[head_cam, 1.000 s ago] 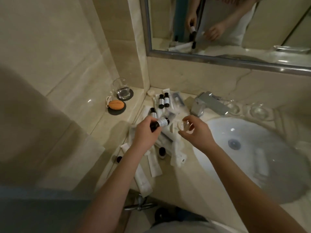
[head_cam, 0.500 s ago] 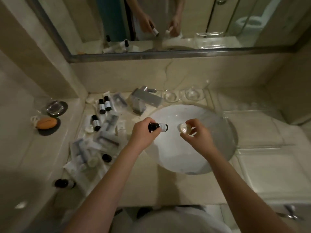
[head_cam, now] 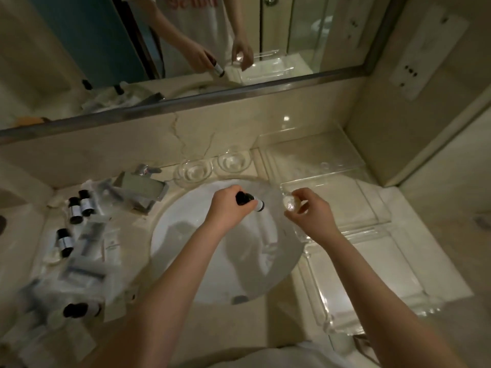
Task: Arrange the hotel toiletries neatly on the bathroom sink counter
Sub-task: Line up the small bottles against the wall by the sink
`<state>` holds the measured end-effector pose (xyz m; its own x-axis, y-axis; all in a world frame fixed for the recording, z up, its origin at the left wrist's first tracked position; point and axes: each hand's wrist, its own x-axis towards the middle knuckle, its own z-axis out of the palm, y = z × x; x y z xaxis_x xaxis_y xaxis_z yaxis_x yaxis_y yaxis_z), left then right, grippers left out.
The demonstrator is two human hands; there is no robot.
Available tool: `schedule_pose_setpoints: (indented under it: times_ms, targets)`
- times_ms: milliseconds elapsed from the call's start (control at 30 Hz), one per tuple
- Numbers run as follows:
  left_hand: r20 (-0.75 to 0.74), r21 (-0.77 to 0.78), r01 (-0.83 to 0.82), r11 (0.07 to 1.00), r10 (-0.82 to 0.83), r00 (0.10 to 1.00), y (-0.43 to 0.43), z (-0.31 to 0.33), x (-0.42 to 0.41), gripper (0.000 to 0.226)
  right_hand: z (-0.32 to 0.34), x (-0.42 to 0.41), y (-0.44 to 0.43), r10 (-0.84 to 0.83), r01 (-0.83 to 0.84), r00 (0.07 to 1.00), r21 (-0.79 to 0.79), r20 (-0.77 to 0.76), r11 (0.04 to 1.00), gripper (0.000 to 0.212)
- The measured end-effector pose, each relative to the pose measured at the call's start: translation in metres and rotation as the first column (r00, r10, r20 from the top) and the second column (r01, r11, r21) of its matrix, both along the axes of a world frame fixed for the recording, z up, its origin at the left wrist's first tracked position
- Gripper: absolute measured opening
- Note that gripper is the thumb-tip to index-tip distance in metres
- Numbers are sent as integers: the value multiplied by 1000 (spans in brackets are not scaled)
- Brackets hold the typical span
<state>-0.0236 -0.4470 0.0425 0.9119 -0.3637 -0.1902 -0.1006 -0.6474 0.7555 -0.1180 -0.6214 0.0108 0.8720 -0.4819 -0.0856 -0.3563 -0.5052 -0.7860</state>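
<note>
My left hand (head_cam: 225, 205) grips a small dark bottle with a white label (head_cam: 251, 201), held sideways above the white sink basin (head_cam: 186, 235). My right hand (head_cam: 308, 216) pinches a small round clear-wrapped item (head_cam: 289, 204) over the basin's right rim. On the counter at left lie more dark bottles (head_cam: 79, 208), one lone bottle (head_cam: 63, 241), another on its side (head_cam: 79, 309), and several white sachets and packets (head_cam: 87, 264) in a loose heap.
A chrome faucet (head_cam: 143, 189) stands behind the basin. Two clear glass dishes (head_cam: 212, 166) sit by the back wall. A clear acrylic tray (head_cam: 332, 203) covers the counter at right. The mirror (head_cam: 186, 49) reflects my hands. The right wall is close.
The view has swung right, away from the left ledge. Both hands have carried the bottle and the round item rightward, from above the pile of toiletries to above the basin's right side.
</note>
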Motion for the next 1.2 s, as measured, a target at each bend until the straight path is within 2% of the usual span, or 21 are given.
schedule_pose_setpoints:
  times_ms: [100, 300, 467, 567, 700, 900, 1200]
  targets:
    - [-17, 16, -17, 1000, 17, 1000, -14, -2, 7, 30, 0, 11, -15, 26, -27, 1000, -7, -6, 1000, 40]
    - [21, 82, -117, 990, 116, 993, 0, 5, 35, 28, -5, 72, -11, 182, -184, 982, -56, -39, 981, 38]
    - [109, 98, -209, 973, 198, 974, 25, 12, 67, 26, -14, 138, 2, 257, -263, 965, -188, -59, 946, 40]
    - [115, 96, -236, 967, 224, 968, 34, 9, 85, 27, -23, 184, 0, 291, -313, 950, -321, -116, 894, 42]
    - [124, 129, -258, 958, 242, 962, 42, 0, 104, 27, -36, 232, -4, 328, -416, 908, -474, -260, 776, 47]
    - [110, 121, -277, 953, 264, 958, 45, -10, 122, 28, -48, 260, -5, 368, -541, 837, -514, -404, 665, 57]
    - [111, 166, -250, 954, 234, 966, 40, -17, 127, 31, -54, 260, -9, 341, -536, 843, -596, -417, 598, 61]
